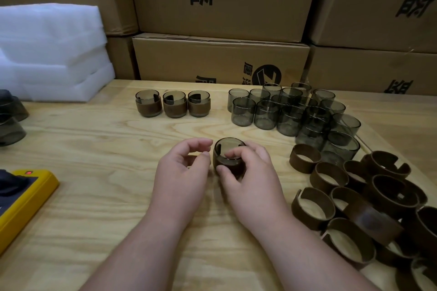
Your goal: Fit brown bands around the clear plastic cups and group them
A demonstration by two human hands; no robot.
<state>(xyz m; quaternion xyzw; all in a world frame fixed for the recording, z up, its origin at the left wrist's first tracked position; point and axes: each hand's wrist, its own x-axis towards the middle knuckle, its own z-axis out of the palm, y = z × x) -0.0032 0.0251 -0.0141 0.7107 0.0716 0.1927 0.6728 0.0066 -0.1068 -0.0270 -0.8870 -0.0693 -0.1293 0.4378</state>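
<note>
My right hand (250, 177) grips a smoky clear cup (228, 149) with a brown band around its lower part, index finger inside the rim and thumb on the band. My left hand (182, 172) sits just left of that cup, fingers curled, holding nothing I can see. Three banded cups (173, 104) stand in a row at the back centre. Several bare cups (288, 111) cluster at the back right. Several loose brown bands (354, 201) lie piled at the right.
The wooden table (94, 144) carries a white foam stack (52, 54) at the back left, a yellow device (26, 198) at the left edge and dark cups (9, 123) beyond it. Cardboard boxes (220, 59) wall off the back.
</note>
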